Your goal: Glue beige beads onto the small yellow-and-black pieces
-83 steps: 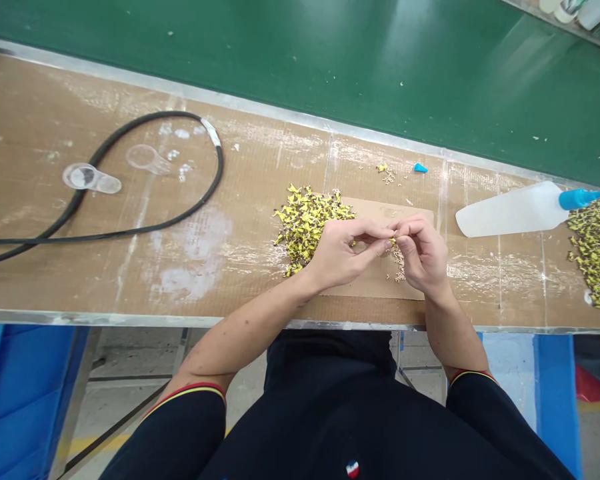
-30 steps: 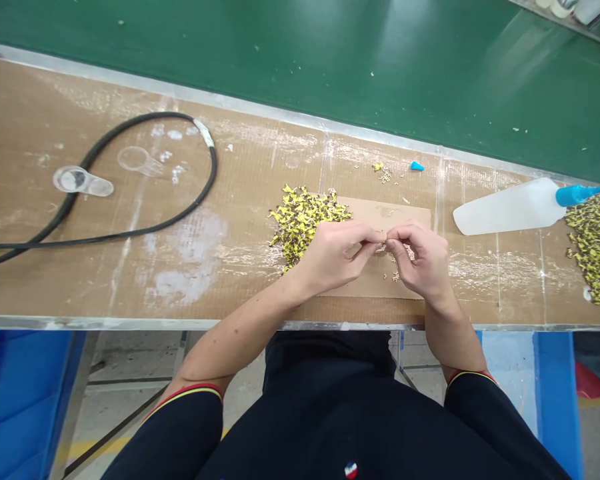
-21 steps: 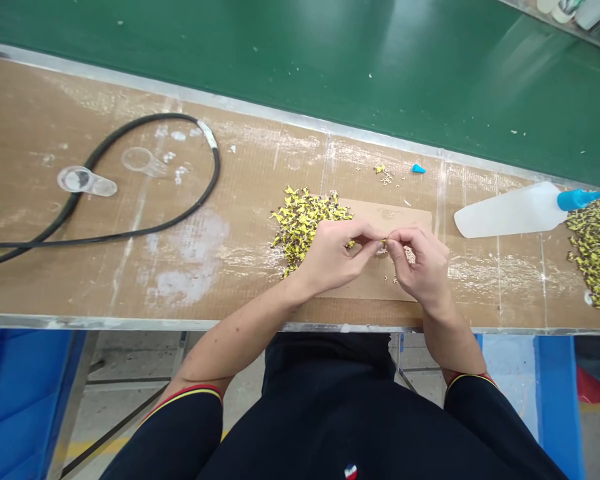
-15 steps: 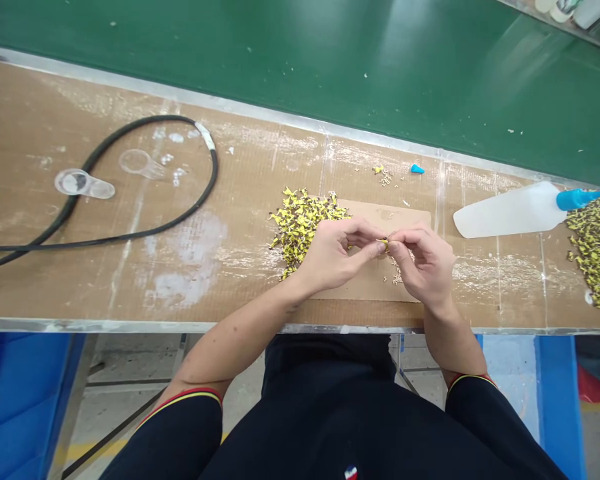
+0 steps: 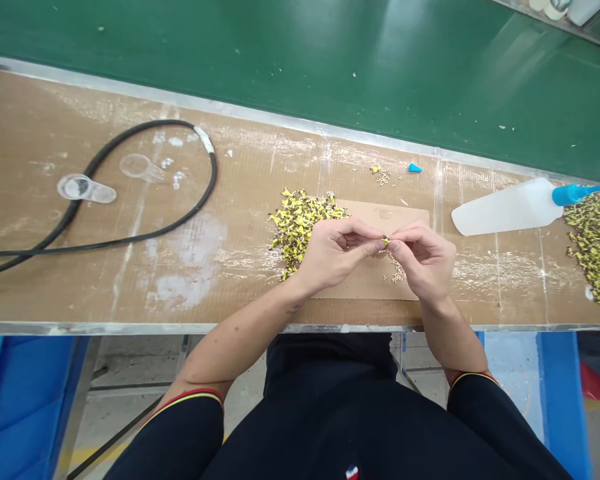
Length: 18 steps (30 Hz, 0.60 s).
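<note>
My left hand (image 5: 341, 253) and my right hand (image 5: 423, 260) meet above a tan cardboard sheet (image 5: 380, 215), their fingertips pinching a tiny yellow piece (image 5: 385, 243) between them. Its exact shape is mostly hidden by my fingers. Just left of my left hand lies a heap of small yellow-and-black pieces (image 5: 299, 230). Below my right fingers, a little scatter of pale beige bits (image 5: 397, 269) rests on the sheet.
Another yellow-and-black heap (image 5: 596, 247) lies at the right, by a white plastic scoop (image 5: 505, 208) with a blue handle (image 5: 570, 195). Also on the bench are a blue cone (image 5: 415, 168), a black cable (image 5: 130, 239), clear plastic pieces (image 5: 86, 190), and a green belt (image 5: 300, 67) behind.
My fingertips stay together on the small piece, with slight shifts of both hands. The whole view has drifted a little as my head moved.
</note>
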Each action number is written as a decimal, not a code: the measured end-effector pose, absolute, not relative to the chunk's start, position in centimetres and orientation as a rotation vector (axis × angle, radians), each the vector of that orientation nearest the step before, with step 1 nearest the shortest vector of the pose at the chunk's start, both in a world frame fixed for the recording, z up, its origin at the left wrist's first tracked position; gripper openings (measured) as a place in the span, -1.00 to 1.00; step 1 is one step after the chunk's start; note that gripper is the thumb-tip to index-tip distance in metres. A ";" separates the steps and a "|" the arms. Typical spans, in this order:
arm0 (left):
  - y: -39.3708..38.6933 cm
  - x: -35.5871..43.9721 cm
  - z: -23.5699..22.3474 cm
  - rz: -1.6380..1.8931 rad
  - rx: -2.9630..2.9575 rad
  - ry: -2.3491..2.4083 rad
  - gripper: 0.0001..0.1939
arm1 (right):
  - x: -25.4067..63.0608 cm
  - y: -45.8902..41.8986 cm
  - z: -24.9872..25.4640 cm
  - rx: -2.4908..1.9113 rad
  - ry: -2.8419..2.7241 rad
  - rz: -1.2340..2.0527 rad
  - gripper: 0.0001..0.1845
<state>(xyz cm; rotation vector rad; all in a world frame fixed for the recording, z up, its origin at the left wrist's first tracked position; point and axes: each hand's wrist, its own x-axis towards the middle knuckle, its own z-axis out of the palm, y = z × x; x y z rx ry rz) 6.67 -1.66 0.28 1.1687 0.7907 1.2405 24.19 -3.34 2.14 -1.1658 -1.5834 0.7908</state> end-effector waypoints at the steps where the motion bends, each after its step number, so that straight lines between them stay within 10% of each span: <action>1: -1.7 6.7 0.2 1.258 1.217 0.798 -0.66 | 24.2 -3.3 2.1 -1.166 -1.566 0.814 -0.90; 18: -1.8 6.1 0.4 1.320 1.564 0.773 -0.87 | 24.7 -3.0 2.1 -1.147 -1.482 1.045 -0.80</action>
